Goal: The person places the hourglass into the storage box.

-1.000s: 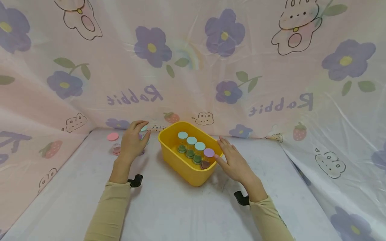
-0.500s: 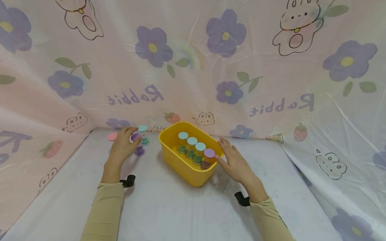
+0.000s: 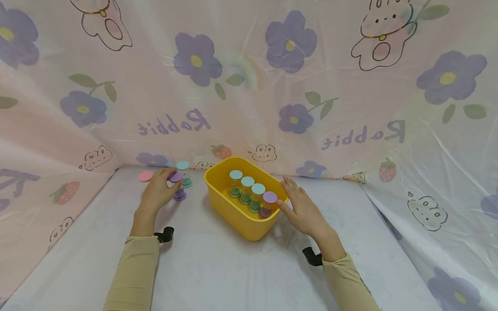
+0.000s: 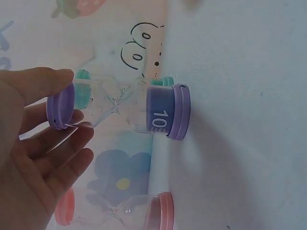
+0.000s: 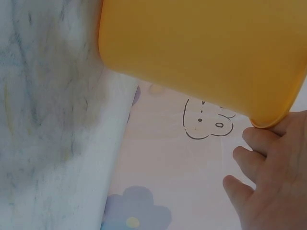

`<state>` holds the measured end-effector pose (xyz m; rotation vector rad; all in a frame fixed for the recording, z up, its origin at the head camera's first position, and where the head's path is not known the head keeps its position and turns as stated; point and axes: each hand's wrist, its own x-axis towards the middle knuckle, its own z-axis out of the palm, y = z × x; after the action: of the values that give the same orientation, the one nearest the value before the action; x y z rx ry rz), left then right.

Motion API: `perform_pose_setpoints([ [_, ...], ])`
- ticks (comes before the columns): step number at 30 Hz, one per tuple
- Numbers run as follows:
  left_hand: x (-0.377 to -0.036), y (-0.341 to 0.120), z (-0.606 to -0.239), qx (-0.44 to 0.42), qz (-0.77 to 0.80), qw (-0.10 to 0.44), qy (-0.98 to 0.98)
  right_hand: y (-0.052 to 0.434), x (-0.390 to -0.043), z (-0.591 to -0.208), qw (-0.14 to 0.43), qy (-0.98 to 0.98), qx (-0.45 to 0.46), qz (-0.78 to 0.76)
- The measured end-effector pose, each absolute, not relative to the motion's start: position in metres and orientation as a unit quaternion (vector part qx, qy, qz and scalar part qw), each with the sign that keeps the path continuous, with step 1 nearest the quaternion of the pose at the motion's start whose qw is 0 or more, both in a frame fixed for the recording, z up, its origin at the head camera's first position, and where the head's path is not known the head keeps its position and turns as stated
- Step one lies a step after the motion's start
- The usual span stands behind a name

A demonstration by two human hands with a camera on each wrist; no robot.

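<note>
White tabletop (image 3: 233, 268), faintly smudged with grey, seen from above and enclosed at the back and both sides by a glossy pink plastic sheet (image 3: 249, 86) printed with purple flowers, strawberries, cartoon rabbits and the mirrored word "Rabbit". Near the centre, a yellow tub (image 3: 233, 211) holding a row of four sand timers (image 3: 253, 194), three with pale blue caps and one with a lilac cap. Left hand (image 3: 157, 192), in a beige sleeve, pinching the top cap of a purple sand timer (image 4: 144, 112) between thumb and fingers, the timer standing on the table just left of the tub, base marked "10". Beside it a teal sand timer (image 3: 184, 172) and a pink sand timer (image 4: 148, 213), both close to the back sheet. Right hand (image 3: 305, 211) spread flat, fingers straight, resting against the right outer wall of the tub
</note>
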<state>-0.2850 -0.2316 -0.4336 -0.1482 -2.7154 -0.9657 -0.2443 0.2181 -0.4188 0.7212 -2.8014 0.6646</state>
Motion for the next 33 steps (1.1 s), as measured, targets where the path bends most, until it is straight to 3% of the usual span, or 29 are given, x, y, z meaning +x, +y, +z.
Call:
perform_pose_setpoints([
  [23,-0.285,-0.223,-0.430,-0.051,-0.344,0.156,-0.925,0.219,-0.246,-0.422,0.092,-0.940,0.241,0.223],
  [33,-0.280,-0.207,-0.415,-0.073,-0.382,0.227,-0.893,0.218,-0.246,-0.420,0.086,-0.941,0.240,0.224],
])
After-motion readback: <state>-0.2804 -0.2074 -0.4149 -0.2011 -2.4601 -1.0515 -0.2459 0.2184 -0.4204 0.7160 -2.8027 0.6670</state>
